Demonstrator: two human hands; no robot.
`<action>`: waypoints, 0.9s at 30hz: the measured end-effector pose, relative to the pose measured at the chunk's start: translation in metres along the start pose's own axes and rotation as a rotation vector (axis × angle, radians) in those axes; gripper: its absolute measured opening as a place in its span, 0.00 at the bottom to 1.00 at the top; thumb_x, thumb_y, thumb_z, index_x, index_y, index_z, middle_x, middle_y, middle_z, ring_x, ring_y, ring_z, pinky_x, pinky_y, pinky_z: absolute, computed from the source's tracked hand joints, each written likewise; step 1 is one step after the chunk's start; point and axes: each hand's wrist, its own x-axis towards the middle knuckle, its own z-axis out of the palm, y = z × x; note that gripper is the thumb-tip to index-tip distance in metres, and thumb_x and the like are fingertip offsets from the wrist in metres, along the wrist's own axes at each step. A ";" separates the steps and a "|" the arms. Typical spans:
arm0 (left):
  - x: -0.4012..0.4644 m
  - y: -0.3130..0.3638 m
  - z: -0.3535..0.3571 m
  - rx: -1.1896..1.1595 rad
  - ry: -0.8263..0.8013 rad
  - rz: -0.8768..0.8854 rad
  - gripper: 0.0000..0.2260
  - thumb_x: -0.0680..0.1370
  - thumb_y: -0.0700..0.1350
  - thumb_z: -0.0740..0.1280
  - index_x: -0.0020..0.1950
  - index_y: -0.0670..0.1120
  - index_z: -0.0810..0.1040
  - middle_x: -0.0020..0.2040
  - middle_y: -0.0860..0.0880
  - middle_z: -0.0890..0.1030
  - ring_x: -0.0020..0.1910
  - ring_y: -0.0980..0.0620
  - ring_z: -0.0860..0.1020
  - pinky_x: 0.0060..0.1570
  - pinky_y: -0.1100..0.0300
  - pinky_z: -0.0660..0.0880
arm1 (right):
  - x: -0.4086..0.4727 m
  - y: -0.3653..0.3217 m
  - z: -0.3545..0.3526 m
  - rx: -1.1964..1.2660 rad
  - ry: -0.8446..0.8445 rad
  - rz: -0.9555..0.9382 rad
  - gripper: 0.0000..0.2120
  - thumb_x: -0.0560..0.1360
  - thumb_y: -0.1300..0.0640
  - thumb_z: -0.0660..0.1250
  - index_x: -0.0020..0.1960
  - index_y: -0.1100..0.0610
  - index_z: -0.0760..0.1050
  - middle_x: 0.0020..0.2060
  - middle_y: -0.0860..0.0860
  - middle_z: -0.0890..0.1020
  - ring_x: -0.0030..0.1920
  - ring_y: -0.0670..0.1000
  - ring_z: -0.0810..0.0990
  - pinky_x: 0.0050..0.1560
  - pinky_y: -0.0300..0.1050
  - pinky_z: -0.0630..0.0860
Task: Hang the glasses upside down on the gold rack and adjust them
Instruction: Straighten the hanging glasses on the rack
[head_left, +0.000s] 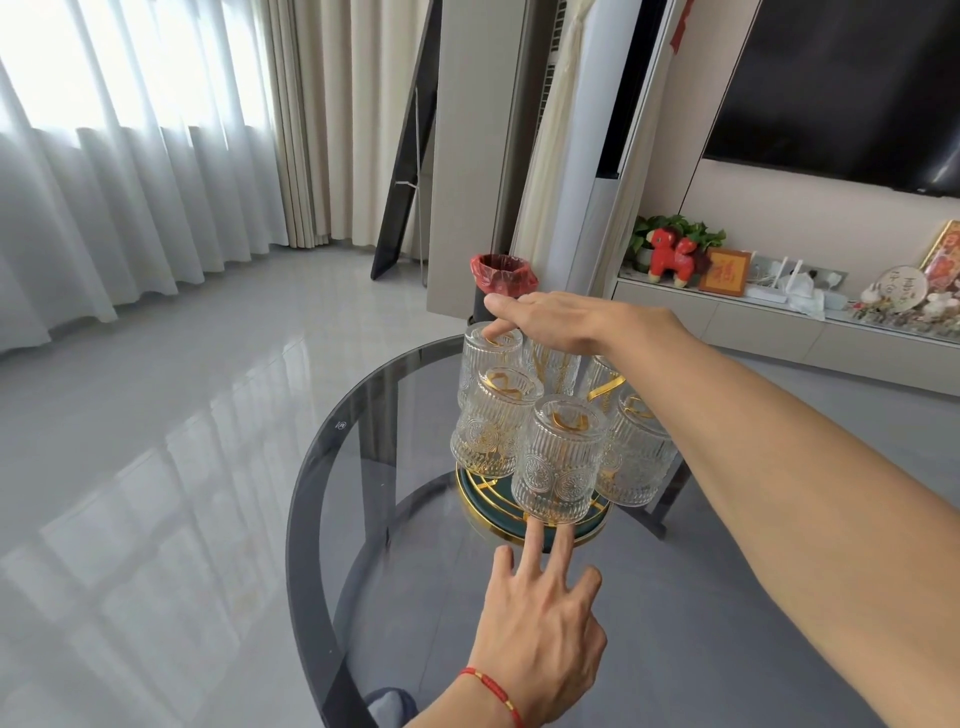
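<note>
Several ribbed clear glasses hang upside down on the gold rack (605, 391), whose round green and gold base (589, 525) stands on a dark glass table (395, 519). My right hand (550, 319) reaches over the rack from the right, and its fingertips rest on the upturned bottom of the far-left glass (485, 358). My left hand (540, 623), with a red string bracelet at the wrist, lies below the rack with fingers spread. Two of its fingertips touch the base rim under the nearest glass (558, 462). My right forearm hides part of the right-hand glasses.
The round table's rim (306, 499) curves close on the left, over grey tiled floor. A black bin with a red liner (501, 283) stands behind the rack. A low white cabinet (779, 322) with ornaments runs along the right wall under a dark screen (841, 88).
</note>
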 end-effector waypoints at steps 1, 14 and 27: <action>0.000 0.000 0.000 -0.001 0.002 0.000 0.14 0.72 0.53 0.60 0.50 0.49 0.79 0.70 0.38 0.77 0.65 0.30 0.75 0.41 0.46 0.75 | 0.000 0.000 0.000 0.009 0.010 -0.004 0.36 0.82 0.29 0.42 0.71 0.44 0.80 0.83 0.53 0.64 0.80 0.56 0.64 0.80 0.63 0.54; 0.000 -0.001 0.004 -0.007 0.006 -0.002 0.13 0.72 0.53 0.61 0.50 0.49 0.78 0.71 0.38 0.76 0.66 0.30 0.74 0.41 0.47 0.74 | -0.002 0.007 0.005 0.098 0.123 -0.072 0.34 0.84 0.33 0.46 0.57 0.48 0.88 0.66 0.54 0.82 0.66 0.54 0.78 0.73 0.58 0.68; 0.000 0.000 0.006 0.000 0.027 -0.005 0.13 0.73 0.53 0.61 0.52 0.49 0.79 0.72 0.38 0.74 0.67 0.31 0.72 0.43 0.46 0.73 | -0.032 0.010 0.018 0.003 0.641 -0.318 0.21 0.84 0.50 0.58 0.47 0.61 0.85 0.43 0.56 0.87 0.46 0.55 0.84 0.46 0.49 0.77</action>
